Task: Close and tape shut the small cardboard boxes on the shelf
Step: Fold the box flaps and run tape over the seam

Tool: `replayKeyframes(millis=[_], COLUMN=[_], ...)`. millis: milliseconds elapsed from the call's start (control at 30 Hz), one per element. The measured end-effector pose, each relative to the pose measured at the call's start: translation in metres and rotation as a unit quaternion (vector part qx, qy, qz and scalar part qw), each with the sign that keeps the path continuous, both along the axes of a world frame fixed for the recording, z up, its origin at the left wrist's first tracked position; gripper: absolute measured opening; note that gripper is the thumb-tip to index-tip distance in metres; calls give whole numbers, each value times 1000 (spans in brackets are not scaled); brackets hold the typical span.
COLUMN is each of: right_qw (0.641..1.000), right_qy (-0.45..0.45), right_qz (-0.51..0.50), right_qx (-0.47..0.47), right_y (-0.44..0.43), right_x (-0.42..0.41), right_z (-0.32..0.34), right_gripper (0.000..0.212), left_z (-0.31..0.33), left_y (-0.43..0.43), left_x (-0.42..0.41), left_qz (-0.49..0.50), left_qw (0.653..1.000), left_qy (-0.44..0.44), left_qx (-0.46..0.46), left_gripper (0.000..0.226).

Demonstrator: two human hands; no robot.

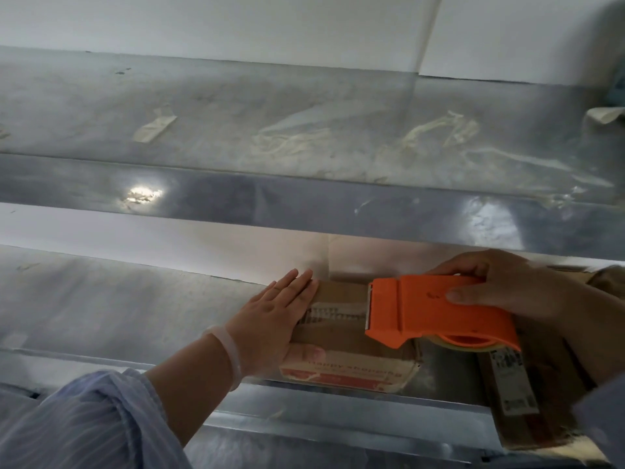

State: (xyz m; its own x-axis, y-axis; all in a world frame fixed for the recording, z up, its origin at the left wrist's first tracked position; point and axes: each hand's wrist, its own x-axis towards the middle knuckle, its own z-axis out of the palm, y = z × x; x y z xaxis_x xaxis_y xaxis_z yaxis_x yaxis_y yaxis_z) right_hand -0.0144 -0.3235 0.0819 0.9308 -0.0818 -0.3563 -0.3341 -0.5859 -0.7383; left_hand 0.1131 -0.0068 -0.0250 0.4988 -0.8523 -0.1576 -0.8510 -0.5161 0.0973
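Note:
A small cardboard box (341,336) with a red-and-white printed front lies on the lower metal shelf (111,309), its flaps down. My left hand (274,316) lies flat on the box's left end, fingers stretched, thumb over the front edge. My right hand (507,286) grips an orange tape dispenser (436,309), whose toothed edge rests over the box's right part. A tape roll (473,345) shows under the dispenser. A second cardboard box (527,394) with a white label lies to the right, partly hidden by my right arm.
An upper metal shelf (304,130) runs across above, with scraps of old tape (154,128) stuck to it. Its front lip (304,204) overhangs the boxes closely. A white wall stands behind. The lower shelf's left part shows bare metal.

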Motion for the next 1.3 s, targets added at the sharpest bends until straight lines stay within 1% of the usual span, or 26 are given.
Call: replayKeyframes(millis=[33,100,133,167,233,267,300,333,367,433,467,533,600,633,667,733,767,800,867,900,967,1033,1100,1133,1233,1300], right_qw=[1000,1000,999,998,988,981,977,978,983,990,993,997,995,995,994,994,994,994,993,992,990,989,987,986,987,987], right_qy=[0,-12,-23,-31,-2,24,39,45,45,36,27,7,-23,-36,-43,-51,-55,-56,-62,-65,-64,-65,-65,-64,-62,-67], right_qz=[-3,-13,-27,-47,-84,-90,-89,-88,-81,-76,-78,-79,-97,-97,-94,-92,-92,-89,-87,-88,-95,-90,-90,-90,-88,-90], right_qx=[-2,-12,-4,25,128,170,191,183,159,115,90,26,12,17,24,30,36,41,52,60,76,98,117,122,120,115], right_y=[-2,-6,-10,-17,-35,-39,-40,-38,-34,-25,-21,-20,-17,-14,-14,-18,-19,-19,-19,-18,-15,-9,-7,-5,-4,-2], right_x=[-2,-6,-9,-14,-23,-25,-25,-24,-22,-19,-19,-23,-28,-30,-32,-35,-35,-36,-36,-37,-39,-39,-39,-40,-39,-38], right_z=[0,2,5,7,8,8,9,9,11,15,18,19,21,22,23,20,19,19,20,21,23,27,29,31,32,32], right_gripper=[79,66,62,69,96,101,101,98,88,50,37,31,28,29,41,73,79,80,85,90,94,91,88,87,88,89], left_z=[-1,-2,-3,-4,-2,0,1,2,3,5,5,2,1,1,1,2,5,7,11,11,14,16,20,23,34,40], left_y=[0,4,8,11,13,11,8,4,1,-3,-2,0,0,0,-1,-2,-3,-3,-5,-6,-7,-8,-12,-13,-13,-8], left_x=[0,1,3,5,7,6,4,2,0,-1,0,1,2,3,4,5,4,3,3,3,3,3,3,3,4,8], left_qz=[-4,-5,-3,-3,-2,-3,-6,-9,-10,-5,-3,1,15,21,25,48,86,117,135,140,151,159,177,197,257,270], left_qw=[1000,1000,1000,1000,999,999,1000,1000,1000,1000,1000,1000,998,995,990,974,958,946,947,947,939,929,918,903,824,797], left_qy=[-4,-7,-7,-6,-1,3,8,10,11,17,16,16,55,93,126,174,210,226,180,151,127,131,165,202,352,382], left_qx=[-9,-21,-21,-25,-39,-36,-25,-12,-4,-2,-4,-9,-26,-36,-60,-135,-175,-200,-229,-245,-282,-308,-316,-324,-361,-383], left_gripper=[100,100,100,100,102,104,106,109,110,112,111,109,106,103,95,72,60,51,42,35,18,14,16,15,16,18])
